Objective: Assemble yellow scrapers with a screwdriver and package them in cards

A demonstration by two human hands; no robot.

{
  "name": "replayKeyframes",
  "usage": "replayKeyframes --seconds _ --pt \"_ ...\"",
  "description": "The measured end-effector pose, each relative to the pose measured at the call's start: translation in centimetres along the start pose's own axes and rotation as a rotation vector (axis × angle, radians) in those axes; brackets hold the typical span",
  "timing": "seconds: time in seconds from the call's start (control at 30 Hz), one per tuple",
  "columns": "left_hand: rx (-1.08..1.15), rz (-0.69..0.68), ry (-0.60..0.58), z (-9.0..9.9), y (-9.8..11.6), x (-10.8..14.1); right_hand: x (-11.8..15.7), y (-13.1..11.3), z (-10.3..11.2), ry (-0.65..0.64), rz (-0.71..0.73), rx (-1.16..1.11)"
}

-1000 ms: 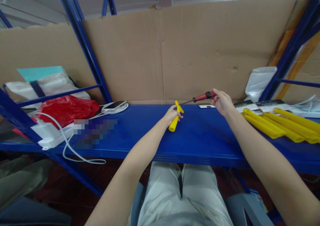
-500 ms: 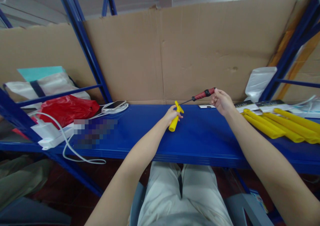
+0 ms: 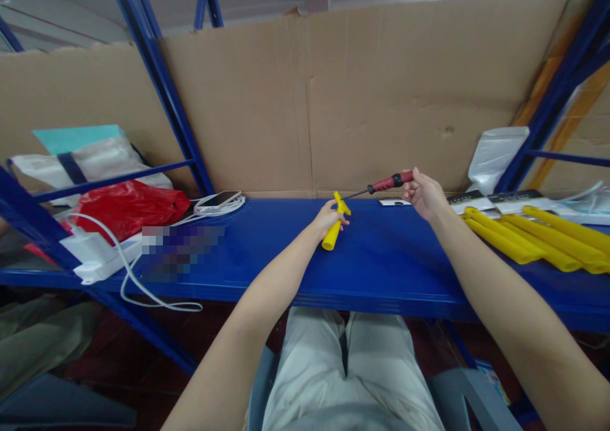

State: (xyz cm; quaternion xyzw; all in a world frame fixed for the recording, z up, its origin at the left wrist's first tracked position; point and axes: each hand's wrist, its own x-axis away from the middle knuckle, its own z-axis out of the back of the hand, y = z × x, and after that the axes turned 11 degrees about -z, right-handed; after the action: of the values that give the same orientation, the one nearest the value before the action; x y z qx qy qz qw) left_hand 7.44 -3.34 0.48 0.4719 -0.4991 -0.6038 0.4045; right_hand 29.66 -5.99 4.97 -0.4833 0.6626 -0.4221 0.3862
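My left hand (image 3: 328,217) is closed around a yellow plastic handle (image 3: 330,236), a tube with a flared, hooked top end, held tilted over the blue bench. In my right hand (image 3: 424,193) is a screwdriver (image 3: 389,182) with a red and black grip, its end pinched by my fingers. The screwdriver's thin shaft points left and down, and its tip meets the upper part of the yellow handle. Whether a screw sits at the tip is too small to see.
Several yellow tubular pieces (image 3: 548,240) lie on the bench (image 3: 267,259) at right, near black-and-white packets (image 3: 519,201). On the left are a phone (image 3: 219,201) on coiled cable, a red plastic bag (image 3: 128,208) and a white power strip (image 3: 107,262). Cardboard (image 3: 381,94) stands behind.
My right hand has shifted very slightly to the right along with the screwdriver's grip. The left hand and yellow handle have stayed in place.
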Motion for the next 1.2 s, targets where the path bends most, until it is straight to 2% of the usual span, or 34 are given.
replayKeyframes --seconds 0.2,0.4,0.6,0.8,0.93,1.2 --pt "0.013 0.009 0.006 -0.1 0.1 0.1 0.2 0.0 -0.2 -0.053 0.012 -0.02" --pt "0.009 0.012 0.0 -0.1 0.2 0.2 -0.6 0.4 0.3 0.006 0.045 -0.01" --pt "0.006 0.004 -0.013 -0.1 0.0 0.1 -1.1 0.7 0.6 0.04 -0.014 0.002" --pt "0.002 0.005 -0.005 -0.1 0.0 0.0 -0.7 0.4 0.5 -0.013 0.024 -0.014" --pt "-0.002 0.001 -0.009 0.0 -0.1 -0.1 -0.3 0.1 0.2 0.0 0.008 -0.019" --pt "0.002 0.002 0.0 0.0 0.0 0.0 -0.4 0.4 0.1 0.015 0.083 0.002"
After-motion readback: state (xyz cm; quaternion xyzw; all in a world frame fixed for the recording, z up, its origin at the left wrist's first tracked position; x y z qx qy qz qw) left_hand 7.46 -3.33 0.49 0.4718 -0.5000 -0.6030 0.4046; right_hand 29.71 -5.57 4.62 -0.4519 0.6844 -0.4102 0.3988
